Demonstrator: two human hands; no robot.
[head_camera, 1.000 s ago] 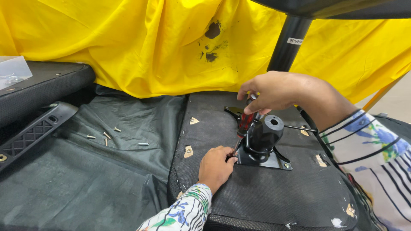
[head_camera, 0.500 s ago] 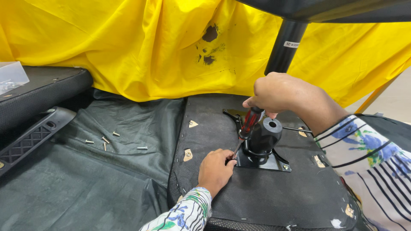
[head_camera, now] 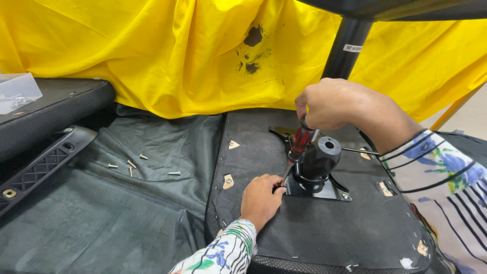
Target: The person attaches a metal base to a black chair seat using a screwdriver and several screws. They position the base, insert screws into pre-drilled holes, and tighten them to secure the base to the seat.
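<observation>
From the head camera I see my right hand [head_camera: 332, 104] closed around the red and black handle of a screwdriver [head_camera: 299, 147], which slants down to the corner of a black metal chair mechanism [head_camera: 317, 170] bolted onto the upturned black seat base [head_camera: 314, 228] lying on the bench. My left hand [head_camera: 261, 198] rests flat on the seat base with its fingertips pinched at the screwdriver tip, just beside the mechanism's plate. To the left, a few loose screws [head_camera: 133, 165] lie on dark fabric [head_camera: 91, 218], with a yellow cloth [head_camera: 152, 56] hanging behind and a clear plastic box [head_camera: 15, 91] on a black cushion at the far left.
</observation>
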